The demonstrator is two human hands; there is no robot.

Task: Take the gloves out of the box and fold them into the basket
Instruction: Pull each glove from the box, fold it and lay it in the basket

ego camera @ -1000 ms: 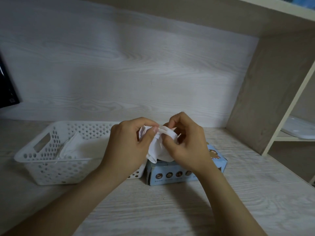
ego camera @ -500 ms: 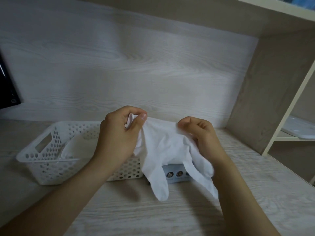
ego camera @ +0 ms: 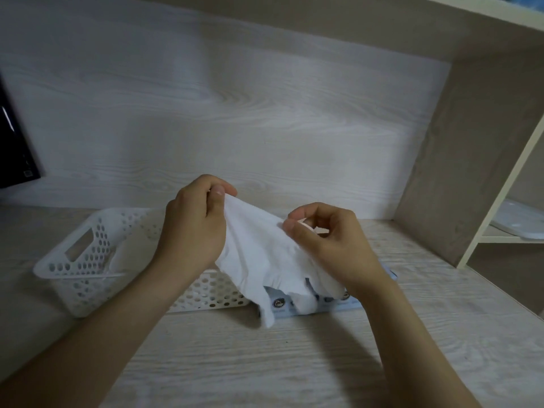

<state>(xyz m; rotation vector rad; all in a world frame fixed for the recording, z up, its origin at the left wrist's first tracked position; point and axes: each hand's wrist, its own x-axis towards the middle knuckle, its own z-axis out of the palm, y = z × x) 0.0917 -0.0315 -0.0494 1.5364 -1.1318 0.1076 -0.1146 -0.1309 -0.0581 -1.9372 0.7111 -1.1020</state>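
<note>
A white glove (ego camera: 259,254) hangs spread between my two hands above the table, its fingers pointing down. My left hand (ego camera: 191,225) pinches its cuff corner at the upper left. My right hand (ego camera: 326,242) pinches the other cuff corner, a little lower. Behind the glove lies the light blue glove box (ego camera: 338,304), mostly hidden. The white perforated basket (ego camera: 82,260) stands to the left of the box, with white folded material (ego camera: 129,254) inside it.
The wooden table (ego camera: 294,363) stretches toward me. A wood-grain back panel stands behind, a shelf side panel (ego camera: 471,172) and a white shelf frame at right, and a dark screen edge (ego camera: 14,154) at far left.
The glove went from a bunch over the box to a spread sheet between my hands. My left hand has risen and the glove's fingers hang higher than half a second ago.
</note>
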